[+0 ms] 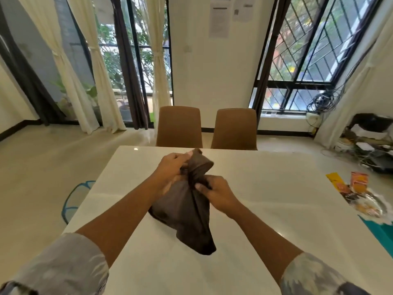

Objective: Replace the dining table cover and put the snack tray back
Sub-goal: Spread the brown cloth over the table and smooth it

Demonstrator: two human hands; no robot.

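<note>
Midway through the cover step, by the look of it. Gripping a bunched dark brown cloth (185,211) at the centre of the white tabletop (265,188), with the lower end trailing toward 6 o'clock and resting on the surface. Left hand (172,165) curled round the upper twist at 11 o'clock of the bundle, right hand (219,193) pinching the gathered neck at 3 o'clock. Snack tray (365,202) off the edge at 3 o'clock, well apart. Next, probably: finding two corners, shaking the bundle loose, spreading toward the chairs (179,126) at 12 o'clock. Only then fetching the tray.
</note>
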